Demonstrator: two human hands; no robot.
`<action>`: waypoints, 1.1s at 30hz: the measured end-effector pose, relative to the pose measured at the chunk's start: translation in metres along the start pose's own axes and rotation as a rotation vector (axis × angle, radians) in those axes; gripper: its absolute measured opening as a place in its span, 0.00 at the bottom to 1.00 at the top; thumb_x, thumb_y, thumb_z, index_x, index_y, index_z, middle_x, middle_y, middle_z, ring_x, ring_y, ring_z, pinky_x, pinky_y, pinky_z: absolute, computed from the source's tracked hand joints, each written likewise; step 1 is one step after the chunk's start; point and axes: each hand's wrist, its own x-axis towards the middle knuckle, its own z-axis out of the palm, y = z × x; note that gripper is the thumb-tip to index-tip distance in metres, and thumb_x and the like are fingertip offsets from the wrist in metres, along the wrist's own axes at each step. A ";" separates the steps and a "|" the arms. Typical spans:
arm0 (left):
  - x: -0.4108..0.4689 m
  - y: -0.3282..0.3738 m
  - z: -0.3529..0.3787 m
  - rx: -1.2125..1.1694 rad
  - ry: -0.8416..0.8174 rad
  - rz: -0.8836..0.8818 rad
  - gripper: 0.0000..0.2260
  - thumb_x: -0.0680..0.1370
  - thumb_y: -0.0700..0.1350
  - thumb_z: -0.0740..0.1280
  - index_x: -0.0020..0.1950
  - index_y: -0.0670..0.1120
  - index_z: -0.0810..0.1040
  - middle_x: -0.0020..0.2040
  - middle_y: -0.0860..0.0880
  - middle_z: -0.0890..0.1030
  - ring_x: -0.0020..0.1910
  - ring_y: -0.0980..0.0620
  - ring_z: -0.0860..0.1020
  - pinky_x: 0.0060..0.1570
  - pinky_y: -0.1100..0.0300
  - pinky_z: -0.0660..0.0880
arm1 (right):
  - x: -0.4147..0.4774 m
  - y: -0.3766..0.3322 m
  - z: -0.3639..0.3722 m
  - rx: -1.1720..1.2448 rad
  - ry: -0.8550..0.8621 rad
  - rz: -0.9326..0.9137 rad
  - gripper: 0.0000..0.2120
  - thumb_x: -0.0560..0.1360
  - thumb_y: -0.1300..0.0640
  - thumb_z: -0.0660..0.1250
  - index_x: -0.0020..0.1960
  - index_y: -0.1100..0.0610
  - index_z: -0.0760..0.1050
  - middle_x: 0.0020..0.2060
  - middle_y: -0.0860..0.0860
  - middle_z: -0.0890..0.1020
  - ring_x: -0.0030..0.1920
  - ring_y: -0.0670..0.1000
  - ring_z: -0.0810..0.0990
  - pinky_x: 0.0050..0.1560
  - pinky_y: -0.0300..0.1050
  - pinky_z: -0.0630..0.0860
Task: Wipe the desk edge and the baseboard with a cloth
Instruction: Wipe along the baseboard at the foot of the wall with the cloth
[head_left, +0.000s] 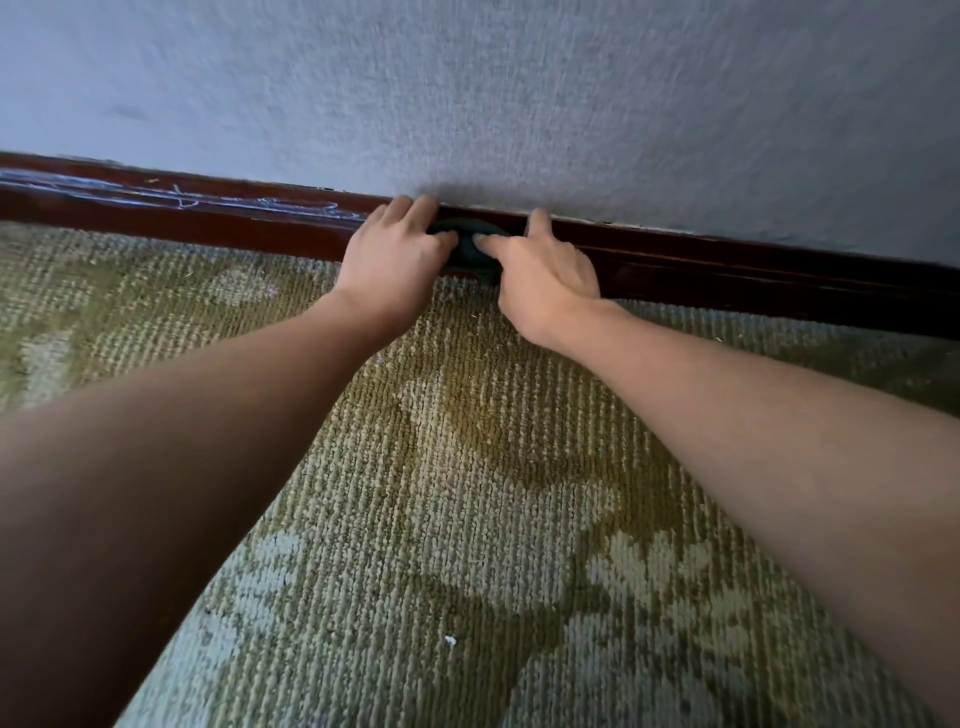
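Both hands pin the cloth (470, 249) to the baseboard (727, 265).
I see my left hand (392, 260) and right hand (545, 275) each grasping it, pressing flat for wiping pressure above the carpet (467, 467).

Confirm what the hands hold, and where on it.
Both the left hand and right hand press one dark green cloth against the baseboard, one hand over each end; exact grip hidden.

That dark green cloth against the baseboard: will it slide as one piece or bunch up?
The cloth looks soft and bunched between both hands, so probably floppy. On the glossy baseboard it likely slides easily; its lower edge may drag on the carpet.
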 end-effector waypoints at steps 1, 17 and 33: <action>-0.001 0.001 -0.002 -0.001 -0.007 -0.004 0.15 0.74 0.34 0.62 0.60 0.40 0.77 0.55 0.38 0.73 0.56 0.39 0.69 0.55 0.48 0.66 | 0.000 0.000 -0.001 -0.009 0.000 -0.008 0.25 0.77 0.65 0.58 0.69 0.45 0.65 0.60 0.58 0.66 0.50 0.63 0.75 0.49 0.50 0.66; 0.000 -0.002 -0.020 0.023 0.004 0.040 0.12 0.75 0.35 0.62 0.58 0.40 0.78 0.52 0.38 0.73 0.53 0.39 0.70 0.52 0.46 0.69 | -0.003 -0.004 -0.009 -0.109 0.024 -0.015 0.26 0.75 0.66 0.59 0.69 0.47 0.65 0.62 0.60 0.65 0.45 0.61 0.77 0.60 0.55 0.65; -0.009 -0.003 0.011 -0.064 0.043 0.076 0.11 0.72 0.33 0.64 0.52 0.36 0.80 0.44 0.34 0.75 0.46 0.37 0.74 0.42 0.47 0.71 | 0.004 0.008 0.020 -0.171 0.004 -0.057 0.25 0.78 0.63 0.55 0.71 0.46 0.60 0.60 0.60 0.66 0.34 0.57 0.71 0.59 0.56 0.64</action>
